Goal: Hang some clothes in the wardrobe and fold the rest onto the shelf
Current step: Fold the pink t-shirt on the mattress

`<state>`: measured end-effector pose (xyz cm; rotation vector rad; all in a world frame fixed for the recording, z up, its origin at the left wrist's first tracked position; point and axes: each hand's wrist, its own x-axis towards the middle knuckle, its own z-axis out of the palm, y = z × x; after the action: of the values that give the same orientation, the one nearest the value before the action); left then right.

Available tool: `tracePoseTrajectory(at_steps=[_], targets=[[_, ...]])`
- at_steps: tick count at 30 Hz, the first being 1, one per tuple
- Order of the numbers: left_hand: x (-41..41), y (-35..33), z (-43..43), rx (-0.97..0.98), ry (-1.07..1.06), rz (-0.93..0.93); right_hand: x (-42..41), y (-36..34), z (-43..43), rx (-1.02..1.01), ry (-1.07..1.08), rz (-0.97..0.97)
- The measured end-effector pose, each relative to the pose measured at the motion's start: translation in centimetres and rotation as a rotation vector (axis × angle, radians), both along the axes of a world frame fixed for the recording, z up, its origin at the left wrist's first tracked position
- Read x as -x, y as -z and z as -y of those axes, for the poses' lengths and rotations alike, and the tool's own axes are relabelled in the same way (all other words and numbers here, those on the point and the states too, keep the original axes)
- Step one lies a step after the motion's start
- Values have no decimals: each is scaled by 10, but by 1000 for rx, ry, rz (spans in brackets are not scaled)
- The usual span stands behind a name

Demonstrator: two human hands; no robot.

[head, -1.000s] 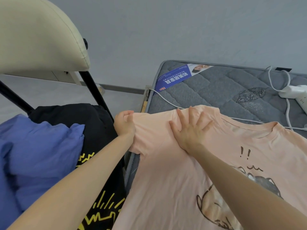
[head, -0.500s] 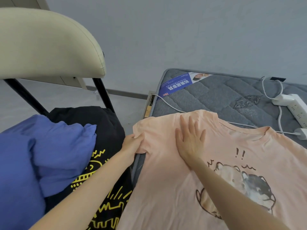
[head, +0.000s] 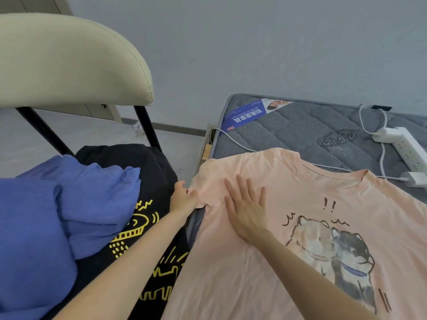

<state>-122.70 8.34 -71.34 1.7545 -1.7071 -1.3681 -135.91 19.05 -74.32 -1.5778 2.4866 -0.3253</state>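
The pink T-shirt lies spread on the grey mattress, print side up, with its left sleeve reaching the mattress edge nearest the chair. Compared with one second earlier, both hands have travelled toward the person. The left hand was gripping the sleeve near its far corner and now pinches the fabric lower down, at the mattress edge. The right hand has slid from the shoulder onto the upper chest and rests flat, fingers straight and spread, holding nothing. The sleeve now lies flatter, with fewer bunched creases. This indicates a smoothing pass that is nearly complete on this side, so the garment is probably ready for its first fold rather than for hanging. Orientation: the collar points away from the person, toward the wall, and the hem runs out of view at the bottom. The long axis, collar to hem, therefore runs far to near, leaning slightly right at the far end. A blue garment and a black printed garment wait on the chair seat, not yet processed.
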Motion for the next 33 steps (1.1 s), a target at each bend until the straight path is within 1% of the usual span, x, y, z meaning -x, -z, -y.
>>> tracePoseTrajectory(at_steps=[2, 6, 10, 12, 15, 17, 18, 20, 21, 22, 24, 26, 28, 30, 31, 33], targets=[[7, -1, 9, -144, -57, -68, 7, 3, 2, 16, 19, 3], [15, 1, 28, -410, -236, -234, 17, 10, 11, 35, 140, -21], [25, -3, 38, -622, -272, -360, 16, 17, 12, 65, 157, -57], [28, -6, 40, -672, -256, -354, 16, 19, 12, 80, 161, -62], [33, -16, 42, -670, -215, -306, 15, 19, 12, 78, 161, -78], [37, -22, 39, -693, -151, -334, 15, 19, 12, 79, 161, -79], [38, -24, 38, -697, -157, -375, 15, 19, 12, 79, 162, -78], [37, -20, 40, -663, -245, -485, 15, 19, 12, 69, 160, -67], [34, -15, 40, -560, -328, -517, 15, 18, 12, 60, 157, -56], [31, -10, 41, -413, -388, -526, 16, 18, 12, 49, 154, -41], [28, -8, 41, -99, -367, -441, 18, 16, 13, 17, 144, -1], [30, -19, 36, 120, -298, -419, 22, 8, 13, 11, 118, 90], [36, -32, 31, 201, -242, -442, 29, -4, 7, 108, 116, 282], [44, -41, 22, 249, -171, -440, 39, -16, -8, 274, 200, 452], [51, -46, 16, 267, -112, -430, 45, -21, -17, 339, 259, 490], [67, -56, 0, 246, 78, -450, 55, -28, -35, 453, 378, 550]])
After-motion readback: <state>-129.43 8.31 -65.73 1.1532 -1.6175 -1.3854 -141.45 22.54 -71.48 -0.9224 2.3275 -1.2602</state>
